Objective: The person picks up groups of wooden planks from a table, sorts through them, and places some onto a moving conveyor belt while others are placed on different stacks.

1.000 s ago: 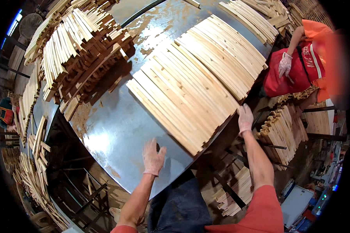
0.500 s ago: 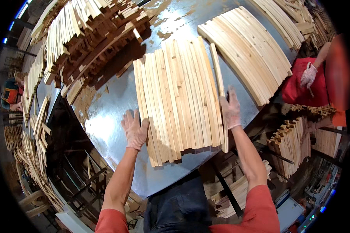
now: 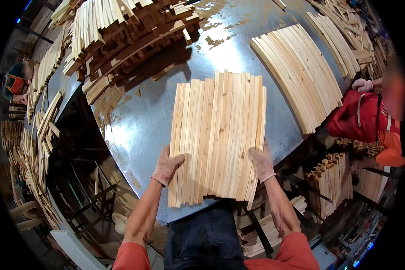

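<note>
A row of pale wooden strips (image 3: 216, 139) lies side by side over the near part of the metal table (image 3: 141, 139), their near ends uneven. My left hand (image 3: 167, 165) presses against the row's left edge, thumb over the top. At the right edge my right hand (image 3: 262, 161) grips the same way, its thumb on the outer strips. Both hands wear light gloves, and the fingers under and beside the wood are mostly hidden. Squeezed between the two hands, the strips sit close together.
Another flat bundle of strips (image 3: 299, 76) lies on the table's right side. A tall stack of wood (image 3: 130, 49) stands at the far left. At the right, a person in orange (image 3: 389, 148) is beside a red cloth (image 3: 355, 117). A second person (image 3: 14, 85) works far left.
My hands have closed in on both sides of the strips. The loose strip on the right now lies against the row, and the row sits nearer to me and straighter.
</note>
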A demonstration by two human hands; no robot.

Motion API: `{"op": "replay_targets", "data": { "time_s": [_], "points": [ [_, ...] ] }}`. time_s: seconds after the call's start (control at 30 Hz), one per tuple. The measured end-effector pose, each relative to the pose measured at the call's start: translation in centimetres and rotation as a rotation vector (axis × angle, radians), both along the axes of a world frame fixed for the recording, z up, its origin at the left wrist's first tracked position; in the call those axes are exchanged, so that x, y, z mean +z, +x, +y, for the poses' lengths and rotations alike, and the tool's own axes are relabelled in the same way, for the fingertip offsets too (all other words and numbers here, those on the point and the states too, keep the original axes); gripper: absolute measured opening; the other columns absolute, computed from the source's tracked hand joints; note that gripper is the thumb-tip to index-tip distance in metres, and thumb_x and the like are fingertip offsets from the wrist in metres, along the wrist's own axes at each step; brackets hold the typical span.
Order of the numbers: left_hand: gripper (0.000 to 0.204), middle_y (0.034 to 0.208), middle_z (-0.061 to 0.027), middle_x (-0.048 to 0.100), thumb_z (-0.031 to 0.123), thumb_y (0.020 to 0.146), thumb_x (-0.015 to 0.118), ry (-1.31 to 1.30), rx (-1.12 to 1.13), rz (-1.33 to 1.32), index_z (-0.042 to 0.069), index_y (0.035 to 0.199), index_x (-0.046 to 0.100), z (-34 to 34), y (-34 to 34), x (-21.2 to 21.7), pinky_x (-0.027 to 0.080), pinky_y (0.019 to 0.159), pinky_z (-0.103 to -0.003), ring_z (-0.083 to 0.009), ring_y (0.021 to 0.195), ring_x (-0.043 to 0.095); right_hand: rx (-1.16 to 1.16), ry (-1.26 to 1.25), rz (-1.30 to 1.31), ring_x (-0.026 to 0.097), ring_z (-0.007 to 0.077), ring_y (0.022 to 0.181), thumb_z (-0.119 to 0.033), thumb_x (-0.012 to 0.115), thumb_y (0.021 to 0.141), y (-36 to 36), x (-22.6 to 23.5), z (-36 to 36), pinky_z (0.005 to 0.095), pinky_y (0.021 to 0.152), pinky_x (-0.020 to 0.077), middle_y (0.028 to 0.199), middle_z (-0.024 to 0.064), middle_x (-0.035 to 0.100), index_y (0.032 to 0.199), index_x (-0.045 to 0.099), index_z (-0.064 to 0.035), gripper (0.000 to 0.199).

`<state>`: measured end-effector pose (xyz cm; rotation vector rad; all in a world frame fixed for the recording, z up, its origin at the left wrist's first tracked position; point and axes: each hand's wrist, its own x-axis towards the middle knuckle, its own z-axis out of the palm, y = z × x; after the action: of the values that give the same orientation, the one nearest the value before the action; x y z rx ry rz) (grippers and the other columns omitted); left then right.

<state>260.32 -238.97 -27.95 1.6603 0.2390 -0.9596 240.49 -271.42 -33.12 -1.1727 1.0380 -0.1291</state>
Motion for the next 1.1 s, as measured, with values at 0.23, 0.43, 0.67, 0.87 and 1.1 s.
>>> {"op": "replay_targets", "data": {
  "time_s": [0.23,0.43,0.67,0.87,1.1],
  "points": [
    [0.076,0.127,-0.0159,0.071,0.020,0.083,0.092,-0.172,-0.021,0.186,-0.005,0.145,0.054,5.2,-4.6,-0.4,0.059,0.097,-0.038,-0.0224,0.111,0.069,-0.019,0.179,-0.005,0.069,0.0186,0.098,0.005,0.066,0.094,-2.1,4.9,4.1,0.0318,0.084,0.0602,0.116,0.0091,0.067,0.140,0.055,0.0049,0.047],
    [0.086,0.133,-0.0159,0.069,0.020,0.083,0.092,-0.119,0.031,0.161,-0.002,0.154,0.050,10.6,-9.6,4.3,0.055,0.106,-0.038,-0.0235,0.120,0.066,0.096,0.167,0.000,0.069,0.0204,0.095,-0.002,0.065,0.091,-6.3,5.6,7.1,0.0356,0.085,0.0597,0.117,0.0075,0.068,0.150,0.052,0.0021,0.061],
    [0.076,0.125,-0.0123,0.070,0.025,0.082,0.094,-0.132,0.313,-0.027,-0.005,0.140,0.055,23.5,-19.4,9.4,0.059,0.096,-0.034,-0.0190,0.109,0.068,0.354,0.217,-0.203,0.069,0.0255,0.095,-0.008,0.071,0.087,-4.1,11.8,15.6,0.0402,0.077,0.0613,0.121,0.0120,0.067,0.149,0.050,0.0000,0.065],
    [0.077,0.130,-0.0110,0.067,0.021,0.084,0.087,-0.270,0.538,-0.261,-0.003,0.148,0.052,38.0,-26.5,19.6,0.057,0.095,-0.033,-0.0159,0.112,0.065,0.713,0.107,-0.371,0.070,0.0228,0.075,-0.006,0.073,0.091,-0.7,18.0,27.4,0.0382,0.065,0.0612,0.099,0.0120,0.070,0.149,0.049,0.0004,0.063],
    [0.082,0.134,-0.0129,0.068,0.028,0.082,0.092,-0.108,0.956,-0.575,-0.002,0.148,0.052,58.7,-45.0,26.1,0.054,0.105,-0.036,-0.0208,0.119,0.065,1.151,0.154,-0.575,0.068,0.0219,0.075,-0.018,0.073,0.094,-2.7,30.9,57.8,0.0365,0.070,0.0596,0.091,0.0107,0.069,0.141,0.052,0.0028,0.056]
  ]
}}
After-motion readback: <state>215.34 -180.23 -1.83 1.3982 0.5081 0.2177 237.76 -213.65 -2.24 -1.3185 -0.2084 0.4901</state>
